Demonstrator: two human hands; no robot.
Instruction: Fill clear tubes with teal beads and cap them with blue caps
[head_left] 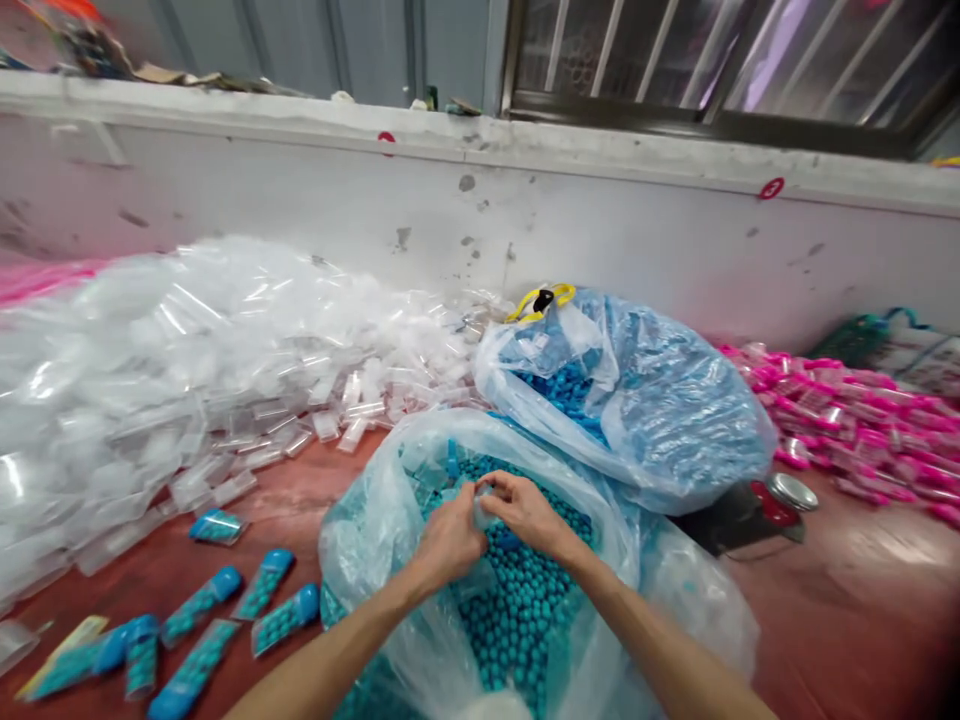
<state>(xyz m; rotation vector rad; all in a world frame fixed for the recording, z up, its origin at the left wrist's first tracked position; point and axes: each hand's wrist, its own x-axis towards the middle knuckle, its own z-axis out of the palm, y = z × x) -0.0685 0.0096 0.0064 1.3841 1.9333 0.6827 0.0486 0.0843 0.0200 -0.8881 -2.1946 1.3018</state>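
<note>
My left hand (448, 545) and my right hand (529, 515) meet over an open clear plastic bag (360, 530) full of small teal balls (517, 610). Together they pinch a small clear plastic tube (481, 505) just above the balls. Fingers of both hands close around it. Whether the tube holds any balls is too blurred to tell. To the left on the red floor lie several filled tubes with blue caps (262, 585).
A big heap of empty clear tubes (172, 370) fills the left. A second tied bag of blue balls (645, 400) sits behind the open one. Pink filled tubes (855, 420) pile at the right. A white wall (600, 220) runs behind. A metal lid (793, 490) lies nearby.
</note>
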